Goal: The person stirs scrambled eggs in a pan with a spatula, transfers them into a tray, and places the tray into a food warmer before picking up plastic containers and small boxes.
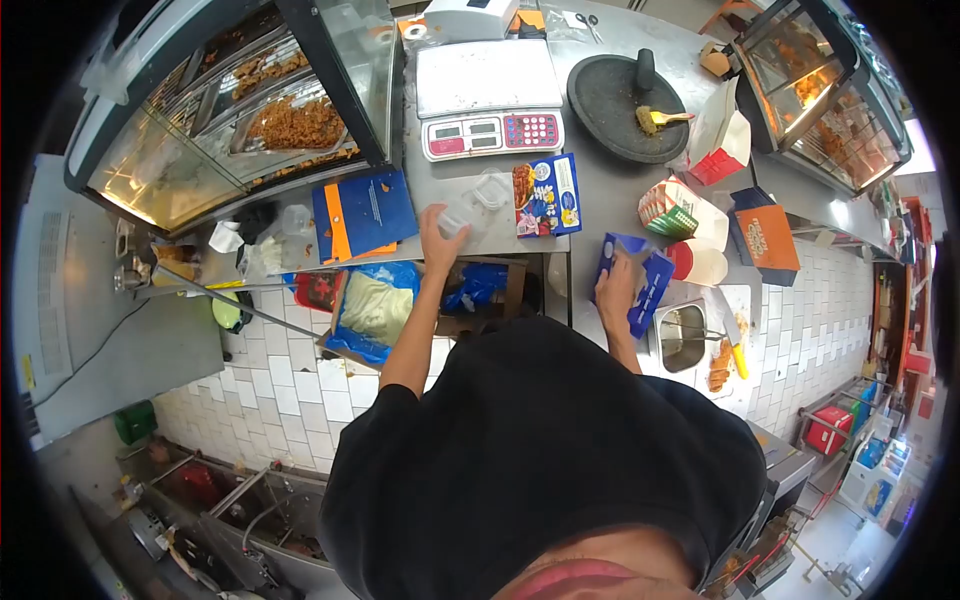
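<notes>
My left hand (441, 240) is at the counter's front edge, its thumb and fingers curled round a small clear plastic container (457, 217). A second clear plastic container (491, 188) sits just beyond it. Beside these lies a printed blue and white box (546, 196). Over on the right, my right hand (616, 284) grips a blue cardboard box (652, 283), with part of the fingers hidden against the card. Red and white paper cups (697, 262) and a green and red patterned carton (668, 207) are next to that box.
A digital scale (490, 100) stands behind the containers. Further right is a stone mortar (622, 108) holding a brush. Glass food warmers (250, 110) flank the counter. Blue and orange flat cartons (365, 215) lie left; a metal pan (683, 338) and a yellow-handled knife (740, 360) are right.
</notes>
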`<state>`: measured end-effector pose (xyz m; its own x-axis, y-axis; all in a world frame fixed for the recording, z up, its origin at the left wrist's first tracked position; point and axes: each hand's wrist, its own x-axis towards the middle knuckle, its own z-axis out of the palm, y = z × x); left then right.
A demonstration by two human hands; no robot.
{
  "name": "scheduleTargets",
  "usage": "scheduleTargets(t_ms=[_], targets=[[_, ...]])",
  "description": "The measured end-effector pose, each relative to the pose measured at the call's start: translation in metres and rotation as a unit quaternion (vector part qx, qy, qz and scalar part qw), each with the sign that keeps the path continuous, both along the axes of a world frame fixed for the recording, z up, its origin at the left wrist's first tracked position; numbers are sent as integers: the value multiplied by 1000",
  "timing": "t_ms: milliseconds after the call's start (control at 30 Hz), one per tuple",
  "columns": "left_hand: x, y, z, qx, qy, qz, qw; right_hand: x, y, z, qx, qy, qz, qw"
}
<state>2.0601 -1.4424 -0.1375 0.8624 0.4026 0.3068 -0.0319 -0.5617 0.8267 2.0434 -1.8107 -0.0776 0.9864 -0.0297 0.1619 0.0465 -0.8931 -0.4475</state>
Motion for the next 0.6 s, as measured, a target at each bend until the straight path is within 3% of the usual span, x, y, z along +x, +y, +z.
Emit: scheduleTargets(t_ms=[67, 167, 200, 300, 500, 600], targets=[[-6, -8, -4, 40, -8, 13, 999, 1, -4, 7, -5, 17, -11, 1000], [-7, -6, -11, 76, 29, 8, 997, 4, 16, 29, -33, -85, -64, 994], [-8, -5, -14, 61, 49, 6, 997, 6, 25, 35, 10, -126, -72, 989], [-10, -3, -14, 77, 48, -6, 996, 21, 54, 37, 102, -145, 29, 984], [-9, 3, -5, 90, 47, -48, 994, 84, 173, 16, 218, -3, 293, 931], [-6, 15, -12, 58, 118, -114, 985, 116, 201, -14, 129, 178, 412, 884]])
